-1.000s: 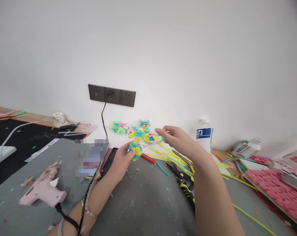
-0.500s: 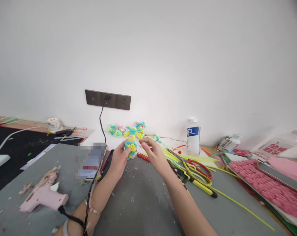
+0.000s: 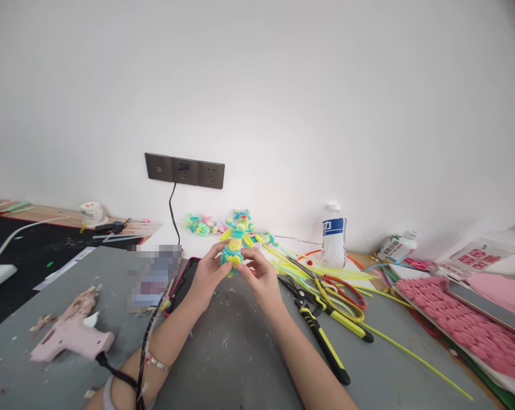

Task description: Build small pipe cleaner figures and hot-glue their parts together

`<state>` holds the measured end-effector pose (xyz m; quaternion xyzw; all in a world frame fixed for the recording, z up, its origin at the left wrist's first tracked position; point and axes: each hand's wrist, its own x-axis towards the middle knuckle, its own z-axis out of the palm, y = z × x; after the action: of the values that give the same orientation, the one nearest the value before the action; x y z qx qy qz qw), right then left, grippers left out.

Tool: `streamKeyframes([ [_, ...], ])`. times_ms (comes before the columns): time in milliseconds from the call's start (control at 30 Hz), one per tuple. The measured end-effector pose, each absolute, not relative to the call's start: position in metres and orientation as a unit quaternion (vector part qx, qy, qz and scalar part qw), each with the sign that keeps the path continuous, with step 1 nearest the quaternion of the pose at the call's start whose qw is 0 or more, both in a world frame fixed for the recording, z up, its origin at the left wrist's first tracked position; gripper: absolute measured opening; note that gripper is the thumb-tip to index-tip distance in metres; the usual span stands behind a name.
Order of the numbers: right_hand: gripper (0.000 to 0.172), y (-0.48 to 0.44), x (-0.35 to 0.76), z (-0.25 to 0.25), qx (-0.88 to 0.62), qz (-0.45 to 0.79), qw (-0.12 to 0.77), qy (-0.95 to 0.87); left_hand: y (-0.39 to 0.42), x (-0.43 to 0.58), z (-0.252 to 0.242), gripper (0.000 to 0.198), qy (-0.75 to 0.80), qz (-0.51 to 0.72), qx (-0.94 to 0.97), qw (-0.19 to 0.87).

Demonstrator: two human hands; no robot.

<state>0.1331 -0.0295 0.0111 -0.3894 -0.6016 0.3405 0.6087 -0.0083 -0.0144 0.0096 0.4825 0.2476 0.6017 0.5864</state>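
A small teal and yellow pipe-cleaner figure is held upright above the grey mat, in the middle of the head view. My left hand grips its lower part from the left with closed fingers. My right hand pinches it from the right, fingertips on its base. Several similar figures lie behind, against the wall. Yellow-handled pliers lie just right of my right forearm.
A pink glue gun with a black cord lies at the left front. Scissors and yellow pipe cleaners sit right of centre. A white bottle stands by the wall. Pink pieces fill a tray at right. A phone lies beside my left hand.
My right hand came back from the pipe cleaners at the right and closed on the figure. My left hand kept hold of the figure throughout.
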Motion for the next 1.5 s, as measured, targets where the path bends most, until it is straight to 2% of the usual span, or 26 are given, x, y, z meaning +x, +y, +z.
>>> streamKeyframes([
  [233, 0.027, -0.024, 0.149, 0.016, -0.376, 0.278, 0.595, -0.654, -0.016, -0.009, 0.009, 0.044, 0.263, 0.577, 0.504, 0.587],
  [367, 0.03, -0.023, 0.156, 0.019, -0.394, 0.301, 0.56, -0.664, -0.019, -0.01, 0.014, 0.037, 0.279, 0.571, 0.533, 0.559],
  [567, 0.036, -0.019, 0.166, 0.016, -0.386, 0.344, 0.522, -0.678, -0.019, -0.011, 0.013, 0.039, 0.289, 0.549, 0.565, 0.545],
  [733, 0.04, -0.013, 0.172, 0.009, -0.364, 0.354, 0.521, -0.686, -0.017, -0.009, 0.01, 0.051, 0.296, 0.561, 0.545, 0.549],
  [933, 0.039, -0.012, 0.173, 0.005, -0.358, 0.375, 0.523, -0.676, -0.018, -0.01, 0.012, 0.036, 0.288, 0.558, 0.556, 0.545],
  [1167, 0.04, -0.014, 0.173, 0.008, -0.361, 0.375, 0.521, -0.677, -0.017, -0.012, 0.009, 0.036, 0.283, 0.55, 0.566, 0.544],
  [1333, 0.05, -0.016, 0.172, 0.013, -0.348, 0.376, 0.527, -0.678, -0.016, -0.012, 0.008, 0.036, 0.284, 0.555, 0.57, 0.536],
  [1500, 0.043, -0.016, 0.172, 0.011, -0.357, 0.372, 0.518, -0.683, -0.014, -0.013, 0.005, 0.035, 0.289, 0.55, 0.571, 0.537],
])
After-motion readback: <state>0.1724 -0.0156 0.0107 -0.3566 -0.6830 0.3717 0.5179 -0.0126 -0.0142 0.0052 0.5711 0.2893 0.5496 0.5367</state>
